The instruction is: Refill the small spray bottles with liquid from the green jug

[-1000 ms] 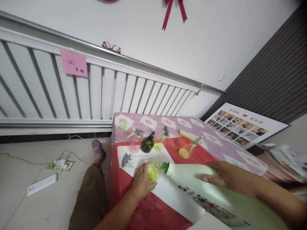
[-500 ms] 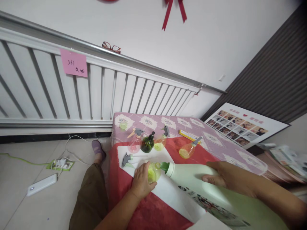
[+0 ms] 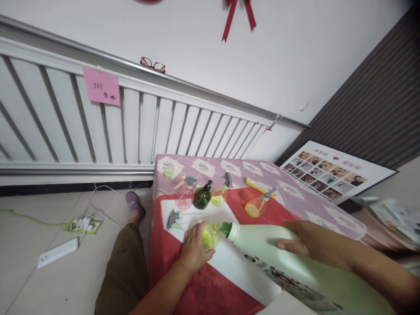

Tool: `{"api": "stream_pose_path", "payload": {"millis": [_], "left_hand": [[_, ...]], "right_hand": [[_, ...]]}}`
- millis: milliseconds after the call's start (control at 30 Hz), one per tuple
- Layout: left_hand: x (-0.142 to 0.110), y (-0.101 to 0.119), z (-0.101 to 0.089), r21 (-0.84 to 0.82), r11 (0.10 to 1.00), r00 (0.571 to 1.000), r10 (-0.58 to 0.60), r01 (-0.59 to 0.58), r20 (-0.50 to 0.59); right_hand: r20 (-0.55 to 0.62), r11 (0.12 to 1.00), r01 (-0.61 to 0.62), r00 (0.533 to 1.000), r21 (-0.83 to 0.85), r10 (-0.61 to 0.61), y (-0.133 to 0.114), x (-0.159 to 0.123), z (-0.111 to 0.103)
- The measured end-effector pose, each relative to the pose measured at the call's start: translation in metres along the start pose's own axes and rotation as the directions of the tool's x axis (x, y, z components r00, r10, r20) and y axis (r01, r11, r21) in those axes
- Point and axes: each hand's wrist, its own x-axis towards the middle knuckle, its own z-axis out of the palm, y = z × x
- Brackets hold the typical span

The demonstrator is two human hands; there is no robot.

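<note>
My left hand (image 3: 193,249) is closed round a small clear bottle of yellow-green liquid (image 3: 209,236) standing on a white towel (image 3: 226,258). My right hand (image 3: 308,240) grips a large pale green bottle (image 3: 272,247), tipped on its side with its green spout (image 3: 224,227) at the small bottle's mouth. A grey spray head (image 3: 174,217) lies loose on the towel just left of my left hand.
Behind on the low table stand a pink spray bottle (image 3: 183,197), a dark green pump bottle (image 3: 201,197), a yellow spray bottle (image 3: 220,195) and an orange one (image 3: 257,204). A red cloth (image 3: 203,291) covers the near table. A power bank (image 3: 57,253) and cables lie on the floor at left.
</note>
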Motion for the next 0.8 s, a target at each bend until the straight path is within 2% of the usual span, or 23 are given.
{"api": "stream_pose_path", "payload": {"millis": [800], "left_hand": [[0.0006, -0.0008, 0.0004, -0.014, 1.000, 1.000, -0.005, 0.005, 0.003]], "right_hand": [[0.002, 1.000, 0.002, 1.000, -0.007, -0.002, -0.0021, -0.0013, -0.0012]]}}
